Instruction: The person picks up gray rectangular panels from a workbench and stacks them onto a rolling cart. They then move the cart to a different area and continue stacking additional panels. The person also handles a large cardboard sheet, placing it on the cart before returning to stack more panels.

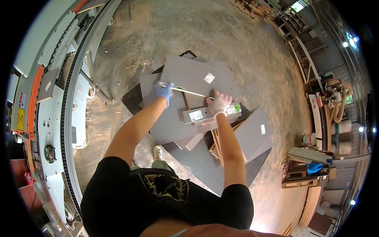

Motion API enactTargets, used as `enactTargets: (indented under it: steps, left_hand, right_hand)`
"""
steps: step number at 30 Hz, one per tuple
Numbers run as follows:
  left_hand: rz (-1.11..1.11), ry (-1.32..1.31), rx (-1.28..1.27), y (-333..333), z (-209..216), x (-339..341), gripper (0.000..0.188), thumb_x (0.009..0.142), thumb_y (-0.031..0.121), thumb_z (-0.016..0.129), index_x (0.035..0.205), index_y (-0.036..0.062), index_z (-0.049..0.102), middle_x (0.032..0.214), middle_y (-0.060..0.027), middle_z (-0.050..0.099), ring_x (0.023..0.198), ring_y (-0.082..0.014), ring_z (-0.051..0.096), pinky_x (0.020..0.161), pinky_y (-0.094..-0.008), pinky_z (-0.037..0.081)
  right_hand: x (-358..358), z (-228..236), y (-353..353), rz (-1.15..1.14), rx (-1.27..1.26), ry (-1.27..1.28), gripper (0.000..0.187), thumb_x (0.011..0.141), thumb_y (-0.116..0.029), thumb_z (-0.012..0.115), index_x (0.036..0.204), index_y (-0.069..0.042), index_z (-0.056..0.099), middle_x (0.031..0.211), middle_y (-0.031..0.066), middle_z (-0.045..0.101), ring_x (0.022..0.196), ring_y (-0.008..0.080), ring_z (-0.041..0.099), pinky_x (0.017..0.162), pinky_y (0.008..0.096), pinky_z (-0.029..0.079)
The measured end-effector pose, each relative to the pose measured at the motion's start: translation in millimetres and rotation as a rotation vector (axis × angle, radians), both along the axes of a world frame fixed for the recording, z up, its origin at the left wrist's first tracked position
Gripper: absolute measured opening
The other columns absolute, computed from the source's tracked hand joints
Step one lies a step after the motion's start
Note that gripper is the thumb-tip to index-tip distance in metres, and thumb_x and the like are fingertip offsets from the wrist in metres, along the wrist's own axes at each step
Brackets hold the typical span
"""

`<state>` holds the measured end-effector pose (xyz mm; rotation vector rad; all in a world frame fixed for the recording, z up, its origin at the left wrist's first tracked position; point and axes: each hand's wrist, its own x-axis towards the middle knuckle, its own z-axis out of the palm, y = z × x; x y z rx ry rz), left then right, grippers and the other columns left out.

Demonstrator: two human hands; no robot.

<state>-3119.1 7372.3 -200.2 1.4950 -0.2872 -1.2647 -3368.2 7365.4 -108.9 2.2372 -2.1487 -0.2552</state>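
Note:
My left hand (164, 91), in a blue glove, is closed around a tape measure at the left part of a stack of grey panels. A pale tape blade (191, 92) stretches from it across a large grey panel (182, 73) to my right hand (220, 104). That hand wears a whitish glove; its fingers are spread over the tape's far end and the edge of a narrow grey panel (211, 113) with white and green labels. Whether its thumb pins the tape is too blurred to tell.
Under the narrow panel lie more boards, among them a labelled grey panel (256, 132) and thin brown strips (217, 147). A long white and orange machine (51, 138) runs along the left. Pallets and boards (306, 179) stand at right on the dusty floor (158, 31).

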Motion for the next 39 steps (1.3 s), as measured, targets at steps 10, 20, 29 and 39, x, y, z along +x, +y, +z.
enactTargets:
  steps: [10, 20, 29, 39]
  left_hand:
    - [0.429, 0.357, -0.241, 127, 94, 108, 0.028, 0.078, 0.036, 0.068, 0.097, 0.0181, 0.057, 0.076, -0.0014, 0.058, 0.061, -0.0145, 0.056, 0.056, -0.0294, 0.052]
    - [0.942, -0.047, -0.375, 435, 129, 170, 0.043, 0.085, 0.029, 0.061, 0.118, 0.0056, 0.047, 0.107, -0.0101, 0.059, 0.092, -0.0203, 0.060, 0.076, -0.0332, 0.053]
    - [1.241, -0.180, 0.085, 639, 65, 350, 0.060, 0.086, 0.047, 0.052, 0.124, 0.0024, 0.043, 0.112, -0.0134, 0.058, 0.092, -0.0253, 0.061, 0.075, -0.0388, 0.052]
    - [1.258, 0.113, -0.297, 684, 22, 505, 0.059, 0.082, 0.038, 0.062, 0.126, 0.0062, 0.041, 0.113, -0.0133, 0.057, 0.095, -0.0259, 0.059, 0.080, -0.0419, 0.050]
  right_hand:
    - [79, -33, 83, -0.003, -0.103, -1.896, 0.045, 0.076, -0.021, 0.070, 0.116, -0.011, 0.051, 0.097, 0.0028, 0.061, 0.091, 0.0178, 0.059, 0.070, 0.0296, 0.050]
    - [313, 26, 297, 0.237, 1.623, -1.772, 0.047, 0.081, -0.012, 0.059, 0.125, -0.012, 0.043, 0.116, 0.0037, 0.053, 0.103, 0.0188, 0.053, 0.091, 0.0358, 0.044]
    - [435, 2, 438, 0.369, 1.828, -1.280, 0.035, 0.088, -0.023, 0.053, 0.121, -0.015, 0.045, 0.106, 0.0032, 0.052, 0.095, 0.0208, 0.055, 0.088, 0.0367, 0.044]
    - [417, -13, 429, 0.045, 1.673, -1.339, 0.033, 0.087, -0.023, 0.055, 0.118, -0.013, 0.050, 0.106, 0.0049, 0.055, 0.090, 0.0212, 0.057, 0.080, 0.0344, 0.050]
